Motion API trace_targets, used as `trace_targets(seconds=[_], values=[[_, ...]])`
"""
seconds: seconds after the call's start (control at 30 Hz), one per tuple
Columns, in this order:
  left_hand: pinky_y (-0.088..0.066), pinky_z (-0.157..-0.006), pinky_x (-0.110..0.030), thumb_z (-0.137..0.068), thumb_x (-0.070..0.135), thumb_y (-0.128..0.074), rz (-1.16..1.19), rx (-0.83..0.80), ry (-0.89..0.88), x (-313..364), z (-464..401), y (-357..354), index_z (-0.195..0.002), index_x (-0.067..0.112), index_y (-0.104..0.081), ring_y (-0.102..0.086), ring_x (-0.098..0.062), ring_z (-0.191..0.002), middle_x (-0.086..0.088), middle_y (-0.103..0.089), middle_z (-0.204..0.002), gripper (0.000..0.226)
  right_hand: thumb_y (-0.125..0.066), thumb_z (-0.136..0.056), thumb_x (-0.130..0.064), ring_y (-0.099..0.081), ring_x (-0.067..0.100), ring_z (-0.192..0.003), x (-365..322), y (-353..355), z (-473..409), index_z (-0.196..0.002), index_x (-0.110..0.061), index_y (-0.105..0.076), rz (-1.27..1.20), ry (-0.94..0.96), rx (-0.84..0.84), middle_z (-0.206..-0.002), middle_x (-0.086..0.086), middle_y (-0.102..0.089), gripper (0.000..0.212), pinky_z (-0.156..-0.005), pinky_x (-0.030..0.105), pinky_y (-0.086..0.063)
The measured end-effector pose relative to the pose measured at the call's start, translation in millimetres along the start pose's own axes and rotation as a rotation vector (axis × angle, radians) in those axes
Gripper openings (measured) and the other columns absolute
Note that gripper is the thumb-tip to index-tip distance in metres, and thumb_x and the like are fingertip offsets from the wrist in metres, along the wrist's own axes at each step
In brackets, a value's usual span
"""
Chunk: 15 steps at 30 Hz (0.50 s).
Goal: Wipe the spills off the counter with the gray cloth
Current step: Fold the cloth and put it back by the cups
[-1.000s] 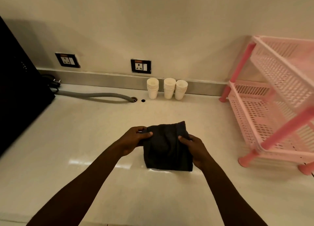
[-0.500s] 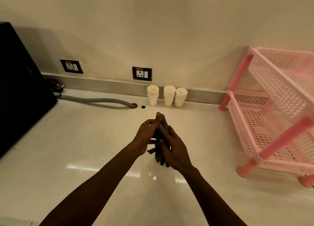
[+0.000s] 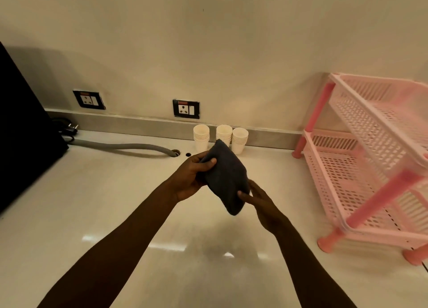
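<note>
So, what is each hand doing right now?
Left hand: closed on the gray cloth.
Right hand: closed on the same cloth's lower end.

Dim, warm yellowish light; soft glare patches on the counter (image 3: 115, 203), wide-angle bending at edges, pink rack (image 3: 370, 159) slightly blurred.

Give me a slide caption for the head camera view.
Both hands, left and right, hold a folded gray cloth above the counter.
</note>
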<state>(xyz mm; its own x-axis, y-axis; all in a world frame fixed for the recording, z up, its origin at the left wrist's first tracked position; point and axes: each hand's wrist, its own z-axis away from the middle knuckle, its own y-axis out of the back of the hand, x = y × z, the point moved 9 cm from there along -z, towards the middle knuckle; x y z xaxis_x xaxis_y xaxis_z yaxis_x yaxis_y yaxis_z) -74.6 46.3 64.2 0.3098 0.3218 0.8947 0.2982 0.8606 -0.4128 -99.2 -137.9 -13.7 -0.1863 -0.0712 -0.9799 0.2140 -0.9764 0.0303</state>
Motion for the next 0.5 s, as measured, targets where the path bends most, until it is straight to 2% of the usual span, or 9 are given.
trace_targets(seconds=[0.07,0.1,0.2,0.27,0.33,0.43,0.5], values=[[-0.061,-0.080,-0.033,-0.091,0.020,-0.066,0.073,-0.014,0.017,3,-10,-1,-0.114,0.019,-0.075,-0.073,-0.021,-0.109,-0.005,-0.076,-0.117,0.024,-0.076,-0.083,-0.030,-0.053,0.028,-0.136,6,11,-4,-0.129,-0.025,-0.062,-0.139,0.007,-0.038,-0.132,-0.001,-0.069,0.049,-0.104,0.034,-0.046],[-0.062,-0.079,-0.034,-0.090,0.022,-0.067,0.077,0.001,0.026,3,-16,0,-0.116,0.018,-0.072,-0.073,-0.023,-0.110,-0.005,-0.076,-0.117,0.027,-0.074,-0.084,-0.023,-0.058,0.031,-0.132,9,17,-5,-0.129,-0.020,-0.063,-0.222,0.024,-0.040,-0.129,0.004,-0.071,0.046,-0.103,0.035,-0.050],[-0.061,-0.087,-0.040,-0.088,0.031,-0.070,-0.144,0.113,0.092,0,-37,10,-0.123,0.018,-0.063,-0.064,-0.029,-0.122,-0.006,-0.071,-0.125,0.039,-0.070,-0.086,-0.013,-0.064,0.034,-0.123,14,43,-9,-0.133,-0.010,-0.061,-0.439,0.027,0.041,-0.130,0.015,-0.069,0.048,-0.095,0.042,-0.058],[-0.055,-0.101,-0.047,-0.087,0.039,-0.073,-0.401,0.207,0.163,-9,-51,21,-0.135,0.013,-0.056,-0.058,-0.032,-0.128,-0.008,-0.065,-0.133,0.057,-0.070,-0.087,-0.016,-0.065,0.034,-0.122,15,63,-14,-0.138,-0.008,-0.058,-0.447,0.000,0.132,-0.132,0.015,-0.068,0.053,-0.089,0.042,-0.059],[-0.051,-0.107,-0.047,-0.086,0.041,-0.075,-0.540,0.271,0.204,-21,-68,28,-0.142,0.010,-0.052,-0.057,-0.031,-0.128,-0.010,-0.062,-0.138,0.068,-0.072,-0.089,-0.020,-0.067,0.032,-0.119,15,82,-22,-0.138,-0.009,-0.059,-0.373,-0.044,0.222,-0.132,0.014,-0.069,0.052,-0.085,0.041,-0.060],[-0.050,-0.100,-0.037,-0.089,0.037,-0.072,-0.579,0.329,0.182,-33,-98,25,-0.141,0.011,-0.054,-0.058,-0.029,-0.127,-0.009,-0.062,-0.139,0.061,-0.075,-0.091,-0.022,-0.068,0.031,-0.115,15,114,-37,-0.136,-0.011,-0.061,-0.272,-0.114,0.350,-0.128,0.012,-0.071,0.048,-0.089,0.047,-0.061],[-0.051,-0.099,-0.038,-0.091,0.034,-0.071,-0.576,0.370,0.159,-36,-123,19,-0.141,0.012,-0.053,-0.058,-0.029,-0.127,-0.009,-0.062,-0.140,0.058,-0.077,-0.090,-0.024,-0.070,0.031,-0.110,14,136,-49,-0.127,-0.010,-0.066,-0.264,-0.147,0.425,-0.122,0.014,-0.072,0.041,-0.090,0.049,-0.061]])
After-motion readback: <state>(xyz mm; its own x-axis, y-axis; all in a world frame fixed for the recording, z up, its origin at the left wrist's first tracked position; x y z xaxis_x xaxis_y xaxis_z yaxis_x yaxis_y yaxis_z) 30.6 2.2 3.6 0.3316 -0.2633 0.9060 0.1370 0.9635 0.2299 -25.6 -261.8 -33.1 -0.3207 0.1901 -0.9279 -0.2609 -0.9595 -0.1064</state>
